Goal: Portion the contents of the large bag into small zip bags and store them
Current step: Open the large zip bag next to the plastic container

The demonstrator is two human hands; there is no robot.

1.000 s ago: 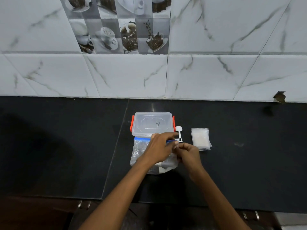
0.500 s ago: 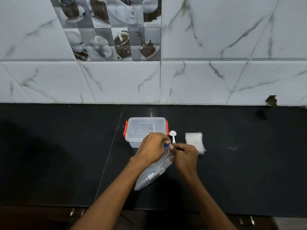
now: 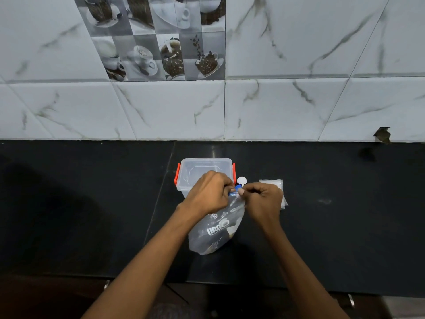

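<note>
With the left hand (image 3: 210, 192) and right hand (image 3: 261, 199) both pinching the blue zip seal of the large clear printed plastic bag (image 3: 215, 231) held between them above the black tabletop (image 3: 92, 203), portioning appears not yet begun; the stack of small clear zip bags (image 3: 279, 186) lies just beyond the right hand.

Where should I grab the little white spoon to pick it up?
Only the white spoon's round bowl shows, beside the lidded box; the right hand hides its handle. The handle probably runs toward you, so pinch it there from above once the hands move off the big bag. The box blocks its left.
</note>
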